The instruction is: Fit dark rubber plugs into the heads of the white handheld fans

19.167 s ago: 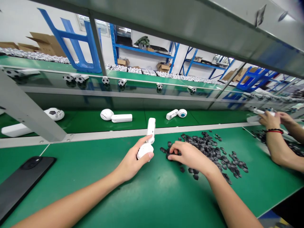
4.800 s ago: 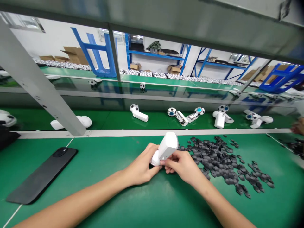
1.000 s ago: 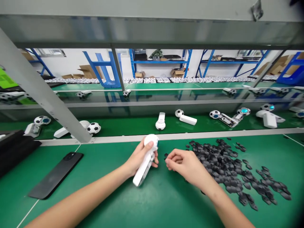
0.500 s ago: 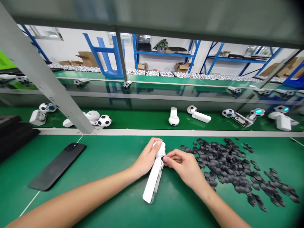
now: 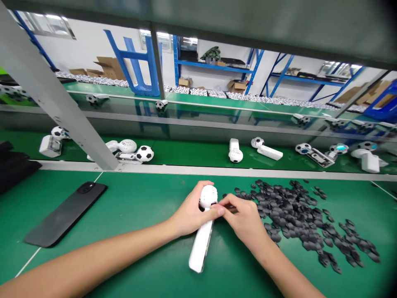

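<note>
The green surface (image 5: pixel 155 269) is stretching under everything, and a pile of dark pieces (image 5: pixel 291 215) is lying spread on it, to the right and beyond the right hand (image 5: pixel 245 213). The left hand (image 5: pixel 189 213) is gripping the round end of a white device (image 5: pixel 201 248), its thumb crossing over the neck. The device is sitting between the two hands, its long axis running from the round end down toward the wearer and slightly left. The left hand is being the nearer one, wrapping the device, while the right hand is closing its thumb and fingertips together at the neck's right side; whether they are pinching a piece, I cannot tell. A small dark slot (image 5: pixel 214 203) is showing just beside those fingertips.
</note>
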Motion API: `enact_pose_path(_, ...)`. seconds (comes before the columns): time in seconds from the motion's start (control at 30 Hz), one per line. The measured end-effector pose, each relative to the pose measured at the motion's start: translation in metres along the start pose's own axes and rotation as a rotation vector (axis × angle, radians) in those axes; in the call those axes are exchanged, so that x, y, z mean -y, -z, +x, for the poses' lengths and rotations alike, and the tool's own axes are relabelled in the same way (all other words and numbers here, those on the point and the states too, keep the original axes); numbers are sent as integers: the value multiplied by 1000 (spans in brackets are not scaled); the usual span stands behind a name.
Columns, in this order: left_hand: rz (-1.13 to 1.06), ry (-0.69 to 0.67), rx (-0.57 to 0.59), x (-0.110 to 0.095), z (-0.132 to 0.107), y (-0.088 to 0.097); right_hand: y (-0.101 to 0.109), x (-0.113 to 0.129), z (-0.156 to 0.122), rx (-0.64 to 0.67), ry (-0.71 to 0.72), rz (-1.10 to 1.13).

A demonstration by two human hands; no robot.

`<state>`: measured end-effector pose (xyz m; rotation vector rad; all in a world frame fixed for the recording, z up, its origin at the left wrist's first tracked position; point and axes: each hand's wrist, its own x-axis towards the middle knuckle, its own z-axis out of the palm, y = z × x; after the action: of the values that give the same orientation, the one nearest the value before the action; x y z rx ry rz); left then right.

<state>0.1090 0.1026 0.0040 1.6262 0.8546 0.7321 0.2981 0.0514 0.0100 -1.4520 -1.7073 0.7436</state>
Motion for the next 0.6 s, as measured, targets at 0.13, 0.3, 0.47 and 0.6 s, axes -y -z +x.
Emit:
enact_pose_path(0.13,39,-41,13,-1,-3,-1,2,-3,-4,1,65,-163)
enact_pose_path(0.3,32,-44,34,1,-1,2,0,-5,-4,10,123,-270)
enact_pose_path(0.47,-83,20,90,1,6,6,19,-2,6,136,149,-218)
enact_pose_path(0.6,-137,111,-19,2,10,7,66,-14,13,121,97,-275)
